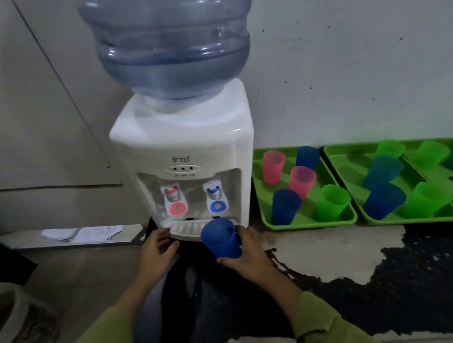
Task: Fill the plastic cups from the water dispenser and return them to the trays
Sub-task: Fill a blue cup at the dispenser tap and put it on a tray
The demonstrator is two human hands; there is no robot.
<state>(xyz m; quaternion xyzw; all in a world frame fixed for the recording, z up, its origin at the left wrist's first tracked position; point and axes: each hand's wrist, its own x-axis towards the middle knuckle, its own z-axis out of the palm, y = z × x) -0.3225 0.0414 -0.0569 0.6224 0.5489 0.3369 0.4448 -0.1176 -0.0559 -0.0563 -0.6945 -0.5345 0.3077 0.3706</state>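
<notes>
Your right hand (244,253) grasps a blue plastic cup (220,239) below the water dispenser's (185,143) blue tap (215,197); your left hand (157,247), fingers loosely released, touches the drip tray (184,228).

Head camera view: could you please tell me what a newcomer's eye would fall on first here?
The big blue water bottle atop the white dispenser dominates the upper middle. Right of it, bright green trays hold pink, blue and green cups against the wall. Low in the middle, the right hand holds a blue cup just under the blue tap, and the left hand rests at the drip tray.
</notes>
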